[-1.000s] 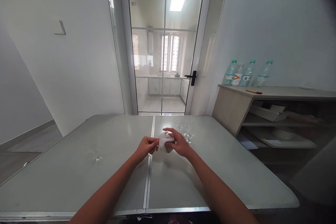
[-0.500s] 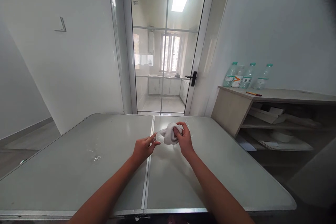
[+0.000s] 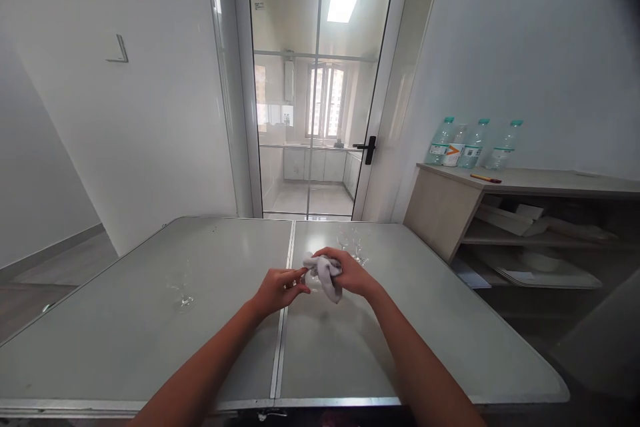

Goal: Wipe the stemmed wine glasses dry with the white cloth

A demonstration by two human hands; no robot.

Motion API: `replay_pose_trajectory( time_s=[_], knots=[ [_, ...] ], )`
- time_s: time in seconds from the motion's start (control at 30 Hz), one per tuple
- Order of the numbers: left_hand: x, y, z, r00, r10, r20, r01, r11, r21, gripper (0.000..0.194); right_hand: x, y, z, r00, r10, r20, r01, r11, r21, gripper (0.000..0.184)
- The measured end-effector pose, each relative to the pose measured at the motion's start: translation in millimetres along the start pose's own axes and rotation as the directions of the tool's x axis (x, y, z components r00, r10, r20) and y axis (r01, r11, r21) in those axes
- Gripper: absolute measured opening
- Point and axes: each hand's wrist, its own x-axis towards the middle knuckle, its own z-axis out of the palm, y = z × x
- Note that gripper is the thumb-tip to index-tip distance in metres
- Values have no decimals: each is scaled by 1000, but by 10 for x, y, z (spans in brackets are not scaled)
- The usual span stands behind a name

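Note:
Above the table's middle seam, my left hand (image 3: 280, 290) pinches a clear wine glass (image 3: 313, 283) between thumb and fingers. My right hand (image 3: 350, 272) grips a bunched white cloth (image 3: 327, 275) and presses it against the glass. Most of the held glass is hidden behind the cloth and fingers. A clear stemmed glass (image 3: 184, 299) stands on the left half of the table. Several more clear glasses (image 3: 356, 250) stand just beyond my right hand, partly covered by it.
The grey-white folding table (image 3: 115, 340) has a metal edge and seam. On the right, a wooden shelf unit (image 3: 443, 203) bears plastic bottles (image 3: 471, 150) and a pen-like yellow and red stick (image 3: 485, 178). A glass door (image 3: 300, 113) with a black handle stands behind the table.
My right hand has moved left and turned palm down over the glass, with the cloth now hanging lower. My left hand has shifted slightly down and right, still on the glass.

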Motion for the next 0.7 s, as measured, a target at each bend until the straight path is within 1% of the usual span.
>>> replay_pose_trajectory(
  time_s=[0.07,0.1,0.17,0.23,0.3,0.37,0.43,0.5,0.57,0.63,0.7],
  knots=[
    [-12,-26,11,991,117,71,-124,987,99,31,8,66,58,998,-45,48,51,991,-123,43],
    [-17,-36,19,982,171,80,-180,974,137,31,13,100,88,996,-73,59,82,983,-167,41],
    [-21,-39,36,968,250,34,-252,948,196,34,22,150,129,993,-113,39,119,975,-188,36],
    [-14,-20,46,953,302,-37,-282,923,262,39,36,172,137,995,-103,-9,101,981,-165,28],
    [1,16,44,931,357,-77,-312,887,340,45,54,182,126,998,-44,-53,35,987,-157,18],
    [20,61,26,911,404,-79,-342,850,401,49,74,204,119,992,94,-82,-102,990,-100,9],
    [35,107,-3,903,424,-62,-357,825,438,51,83,254,132,963,262,-57,-261,965,18,4],
    [45,147,-31,903,428,-47,-358,806,471,54,75,327,165,923,385,15,-384,916,118,4],
    [48,169,-51,898,438,-37,-362,785,503,56,55,402,205,894,439,90,-448,880,160,14],
    [41,162,-56,894,446,-30,-367,770,522,57,39,461,242,873,465,145,-486,853,192,20],
    [30,126,-44,908,417,-30,-346,789,507,53,39,491,264,874,462,150,-485,849,209,20]
  ],
)
